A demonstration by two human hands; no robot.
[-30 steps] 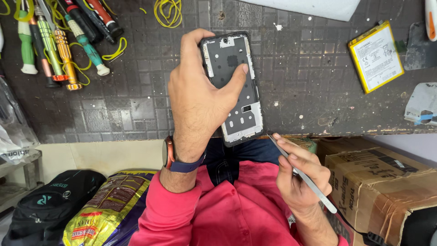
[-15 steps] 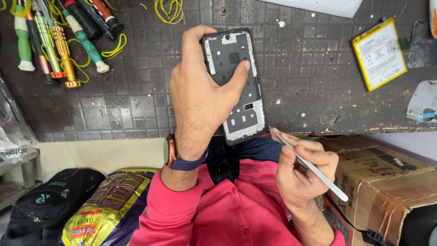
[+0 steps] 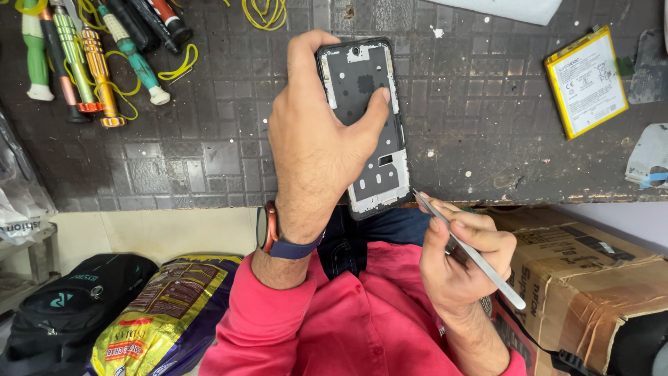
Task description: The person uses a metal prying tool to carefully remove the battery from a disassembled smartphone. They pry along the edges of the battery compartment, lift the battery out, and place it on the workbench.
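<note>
The left hand (image 3: 316,146) grips an opened phone frame (image 3: 367,125) above the dark work mat (image 3: 209,139), thumb on its inner side. The right hand (image 3: 459,261) closes around metal tweezers (image 3: 467,251), whose tip is just beside the frame's lower corner.

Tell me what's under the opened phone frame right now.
Dark tiled work mat under the phone frame; its lower end overhangs the bench edge above blue trousers. The left hand covers the frame's left side, so the mat directly beneath is hidden.
</note>
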